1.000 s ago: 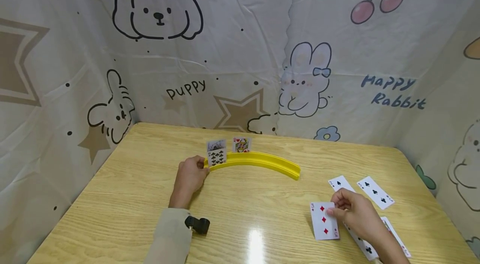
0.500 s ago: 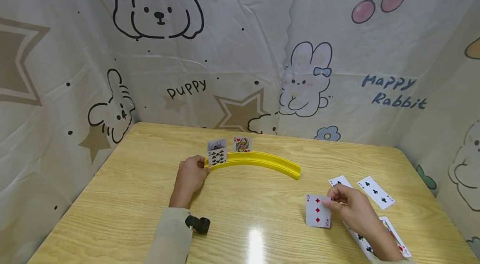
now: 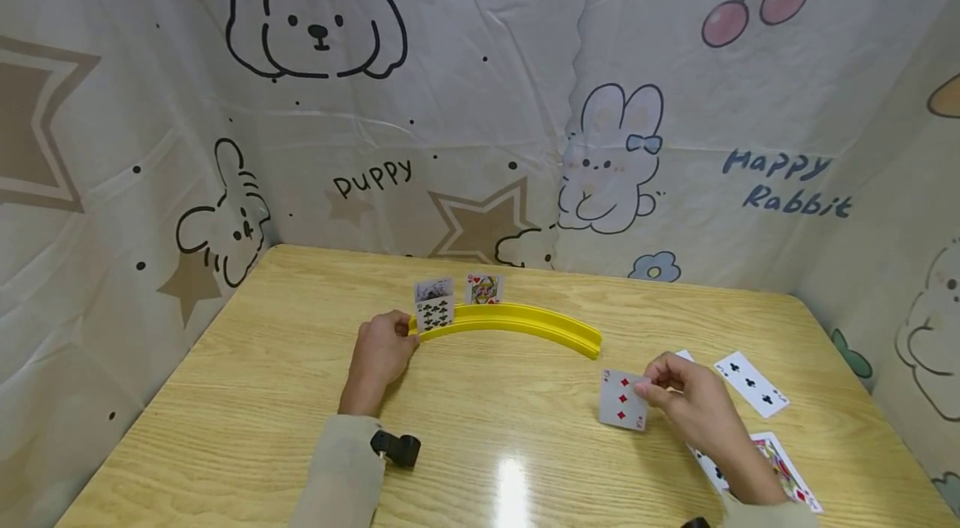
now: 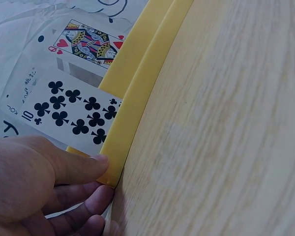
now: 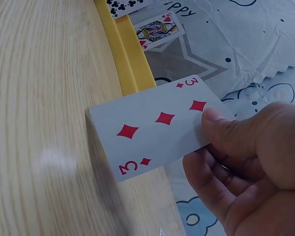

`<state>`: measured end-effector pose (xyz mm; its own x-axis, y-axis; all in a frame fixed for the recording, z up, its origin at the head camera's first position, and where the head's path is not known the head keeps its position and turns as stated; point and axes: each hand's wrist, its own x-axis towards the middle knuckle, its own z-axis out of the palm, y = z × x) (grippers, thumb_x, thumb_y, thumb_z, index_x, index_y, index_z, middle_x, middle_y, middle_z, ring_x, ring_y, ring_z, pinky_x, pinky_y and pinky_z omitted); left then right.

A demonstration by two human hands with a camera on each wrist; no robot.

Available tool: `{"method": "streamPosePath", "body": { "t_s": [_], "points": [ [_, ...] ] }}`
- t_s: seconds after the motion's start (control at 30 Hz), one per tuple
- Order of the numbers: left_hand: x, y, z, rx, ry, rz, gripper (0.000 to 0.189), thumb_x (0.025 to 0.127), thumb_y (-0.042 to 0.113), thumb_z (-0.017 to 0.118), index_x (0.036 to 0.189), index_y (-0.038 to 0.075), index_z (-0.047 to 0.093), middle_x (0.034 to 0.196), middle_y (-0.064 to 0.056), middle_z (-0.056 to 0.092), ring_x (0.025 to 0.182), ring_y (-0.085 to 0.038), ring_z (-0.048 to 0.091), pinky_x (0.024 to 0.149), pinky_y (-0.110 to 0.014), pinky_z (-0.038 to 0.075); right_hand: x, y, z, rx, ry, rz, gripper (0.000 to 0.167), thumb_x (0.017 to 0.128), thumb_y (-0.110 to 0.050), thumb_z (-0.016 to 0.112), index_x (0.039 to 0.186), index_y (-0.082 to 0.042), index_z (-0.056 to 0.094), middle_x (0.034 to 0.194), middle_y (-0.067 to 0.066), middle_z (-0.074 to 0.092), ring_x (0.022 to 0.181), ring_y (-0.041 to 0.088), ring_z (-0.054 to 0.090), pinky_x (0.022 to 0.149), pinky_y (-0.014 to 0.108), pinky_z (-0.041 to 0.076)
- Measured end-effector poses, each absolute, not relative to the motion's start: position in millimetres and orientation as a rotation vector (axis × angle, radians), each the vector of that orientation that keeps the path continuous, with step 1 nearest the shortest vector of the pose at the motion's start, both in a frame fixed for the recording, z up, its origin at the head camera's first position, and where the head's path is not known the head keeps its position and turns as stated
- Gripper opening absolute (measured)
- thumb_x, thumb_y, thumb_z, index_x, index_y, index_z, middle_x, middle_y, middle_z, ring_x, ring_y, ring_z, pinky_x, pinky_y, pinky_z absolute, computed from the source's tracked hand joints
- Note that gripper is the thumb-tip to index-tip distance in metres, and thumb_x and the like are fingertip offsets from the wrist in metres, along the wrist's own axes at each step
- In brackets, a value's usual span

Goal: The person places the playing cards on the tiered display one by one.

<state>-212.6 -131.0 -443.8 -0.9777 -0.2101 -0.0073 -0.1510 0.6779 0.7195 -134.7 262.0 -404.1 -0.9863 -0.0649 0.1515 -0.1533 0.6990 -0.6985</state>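
My left hand [image 3: 378, 360] pinches the left end of a curved yellow card holder [image 3: 525, 324] between thumb and fingers. Upright in that holder, near the left hand, stands a ten of clubs [image 4: 71, 110], with another card partly hidden behind it. A little to the right, in the back slot, stands a queen of hearts [image 3: 483, 290]. Thumb and fingers of my right hand [image 3: 693, 403] pinch the right edge of a three of diamonds [image 5: 157, 125]. This card is face up towards me, held above the table just in front of the holder's right end.
Several cards lie face up at the right of the wooden table [image 3: 247, 403]: a three of clubs [image 3: 752, 384], a red face card [image 3: 791, 474], a club card [image 3: 707, 468] partly under the right arm and one mostly behind the hand. A patterned cloth [image 3: 480, 95] hangs behind.
My right hand has carried the three of diamonds left and away from me, closer to the yellow holder. The left hand has stayed at the holder's end.
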Motion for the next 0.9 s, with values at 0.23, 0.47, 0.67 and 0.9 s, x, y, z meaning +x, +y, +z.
{"method": "streamPosePath", "body": {
  "t_s": [0.23,0.47,0.67,0.9],
  "points": [
    [-212.8,-131.3,-443.8,0.294,-2.809,-1.205,0.032,0.088,0.009,0.077,0.117,-0.002,0.069,0.102,-0.012,0.070,0.095,-0.025,0.065,0.081,-0.042,0.052,-141.6,256.0,-401.6,0.212,-2.744,1.165,0.015,0.088,-0.005,0.076,0.083,-0.009,0.062,0.078,-0.001,0.065,0.077,0.016,0.058,0.061,0.027,0.043],
    [-212.5,-131.1,-443.8,0.295,-2.809,-1.194,0.031,0.088,0.009,0.077,0.116,-0.001,0.070,0.100,-0.011,0.070,0.094,-0.024,0.064,0.081,-0.042,0.052,-146.7,251.2,-399.4,0.194,-2.747,1.209,0.013,0.089,-0.005,0.075,0.085,-0.007,0.063,0.080,0.000,0.065,0.078,0.018,0.060,0.065,0.027,0.045],
    [-212.2,-131.0,-443.5,0.295,-2.811,-1.186,0.030,0.087,0.009,0.078,0.115,-0.001,0.070,0.100,-0.011,0.070,0.094,-0.025,0.064,0.082,-0.042,0.052,-151.6,248.4,-399.0,0.187,-2.747,1.210,0.013,0.090,-0.006,0.075,0.085,-0.007,0.062,0.081,0.001,0.066,0.078,0.019,0.059,0.064,0.028,0.044],
    [-211.5,-131.4,-443.9,0.284,-2.803,-1.193,0.031,0.087,0.009,0.078,0.115,-0.001,0.070,0.100,-0.011,0.070,0.094,-0.025,0.064,0.082,-0.042,0.052,-157.6,243.3,-398.9,0.198,-2.712,1.262,0.013,0.089,-0.005,0.075,0.086,-0.006,0.062,0.082,0.003,0.067,0.078,0.020,0.061,0.064,0.028,0.045]
  ]
}}
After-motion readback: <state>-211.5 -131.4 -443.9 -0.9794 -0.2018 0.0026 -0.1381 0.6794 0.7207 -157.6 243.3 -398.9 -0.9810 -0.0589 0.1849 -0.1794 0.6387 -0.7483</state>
